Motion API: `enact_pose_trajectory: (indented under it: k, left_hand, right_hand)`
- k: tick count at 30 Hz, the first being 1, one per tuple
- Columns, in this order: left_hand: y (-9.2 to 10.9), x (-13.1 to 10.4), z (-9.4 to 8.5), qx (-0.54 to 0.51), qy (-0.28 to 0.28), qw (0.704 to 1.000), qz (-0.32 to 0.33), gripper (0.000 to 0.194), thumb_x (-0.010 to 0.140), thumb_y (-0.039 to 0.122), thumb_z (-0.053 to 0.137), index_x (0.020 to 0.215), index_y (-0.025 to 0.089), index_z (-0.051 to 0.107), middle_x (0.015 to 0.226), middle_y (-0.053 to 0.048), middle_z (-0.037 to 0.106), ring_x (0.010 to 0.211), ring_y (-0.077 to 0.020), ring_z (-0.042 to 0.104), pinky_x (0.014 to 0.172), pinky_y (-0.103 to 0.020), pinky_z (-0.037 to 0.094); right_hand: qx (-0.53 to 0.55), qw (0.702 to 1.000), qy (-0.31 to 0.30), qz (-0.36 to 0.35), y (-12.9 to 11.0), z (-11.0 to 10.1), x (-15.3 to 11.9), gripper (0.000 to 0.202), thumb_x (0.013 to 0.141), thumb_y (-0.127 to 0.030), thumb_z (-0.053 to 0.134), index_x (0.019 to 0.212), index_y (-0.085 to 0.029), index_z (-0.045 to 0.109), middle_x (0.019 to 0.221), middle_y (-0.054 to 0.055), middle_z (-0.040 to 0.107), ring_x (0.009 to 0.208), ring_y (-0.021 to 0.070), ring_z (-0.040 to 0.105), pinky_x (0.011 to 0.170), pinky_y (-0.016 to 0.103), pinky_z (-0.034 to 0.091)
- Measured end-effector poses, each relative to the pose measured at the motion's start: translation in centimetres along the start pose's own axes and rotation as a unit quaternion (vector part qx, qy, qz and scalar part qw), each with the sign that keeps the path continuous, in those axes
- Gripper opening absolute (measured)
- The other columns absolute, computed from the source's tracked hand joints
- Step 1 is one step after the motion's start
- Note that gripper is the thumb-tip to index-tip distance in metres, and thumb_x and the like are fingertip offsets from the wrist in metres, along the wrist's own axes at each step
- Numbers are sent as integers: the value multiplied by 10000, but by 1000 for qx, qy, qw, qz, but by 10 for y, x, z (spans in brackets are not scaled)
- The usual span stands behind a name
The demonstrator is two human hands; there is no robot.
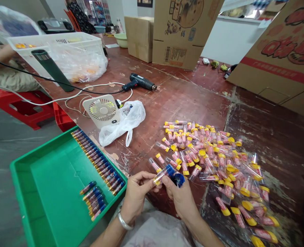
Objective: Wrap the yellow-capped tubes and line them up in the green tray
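A clear tube (160, 176) with a yellow end and a blue plastic sleeve around its far end is pinched in the fingers of my left hand (139, 192). My right hand (177, 193) is closed around a crumpled bundle of blue plastic (179, 179), its thumb against the tube. Just beyond and to the right lies a loose pile of yellow-capped clear tubes (208, 151) with pink-and-white contents. To my left, a green tray (46, 178) holds a long row of tubes with blue ends (100, 161) and a shorter group (94, 200).
A small fan (102, 110) and a white plastic bag (126, 123) stand beyond the tray. Behind them lie a heat gun (141, 82) with its cord and a leaning dark green cylinder (52, 70). Cardboard boxes (177, 51) and a white crate (61, 38) line the back; a person sits at left.
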State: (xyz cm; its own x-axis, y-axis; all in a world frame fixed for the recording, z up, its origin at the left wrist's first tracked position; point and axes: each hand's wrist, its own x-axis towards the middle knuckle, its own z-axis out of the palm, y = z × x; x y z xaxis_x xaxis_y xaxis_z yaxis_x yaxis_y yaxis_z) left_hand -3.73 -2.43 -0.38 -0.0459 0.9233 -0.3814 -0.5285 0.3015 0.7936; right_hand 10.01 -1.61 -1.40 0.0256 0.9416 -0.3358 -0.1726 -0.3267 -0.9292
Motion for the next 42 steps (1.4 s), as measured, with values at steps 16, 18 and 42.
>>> enact_pose_trajectory:
  k: [16,18,42]
  left_hand:
    - [-2,0,5,-6,25,1000,-9,223,593,248,872,689,131,708,559,-20,717,497,-120,632,506,-202,516]
    - [-2,1,5,-4,28,1000,-12,236,587,259,875,689,132,704,562,-21,717,502,-123,633,506,-204,514]
    - [80,-19,-311,398,226,889,-21,245,787,310,738,900,111,652,857,-44,691,829,-228,657,775,-363,522]
  right_hand:
    - [-3,1000,0,2,2,1,0,309,695,-462,778,657,-190,638,428,-66,424,399,102,336,364,227,253]
    - [-3,1000,1,1,1,2,0,310,690,-467,779,658,-190,642,427,-64,425,403,108,348,365,229,263]
    - [-44,977,-141,155,3,-3,-9,379,732,-482,724,999,-213,708,659,29,559,543,184,494,466,300,414]
